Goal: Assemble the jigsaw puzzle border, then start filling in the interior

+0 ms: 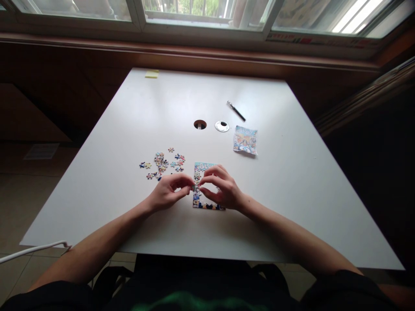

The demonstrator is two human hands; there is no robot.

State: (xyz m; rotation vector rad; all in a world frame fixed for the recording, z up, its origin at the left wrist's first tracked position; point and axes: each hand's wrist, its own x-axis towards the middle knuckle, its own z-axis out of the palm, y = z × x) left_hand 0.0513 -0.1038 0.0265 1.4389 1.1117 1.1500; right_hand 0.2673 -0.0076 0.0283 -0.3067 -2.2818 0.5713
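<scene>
A small, partly built jigsaw puzzle (201,169) lies on the white table (292,185) in front of me. My left hand (170,192) and my right hand (220,188) meet over its left edge. Both pinch together at a tiny puzzle piece (194,187) between their fingertips. The right hand covers most of the puzzle's middle and right side. Several loose puzzle pieces (164,164) are scattered just left of the puzzle, beyond my left hand.
A printed puzzle packet (245,140) lies to the right behind the puzzle. Further back are a cable hole (200,125), its round cap (222,126), a black pen (236,111) and a yellow sticky-note pad (151,74). Windows run along the far wall.
</scene>
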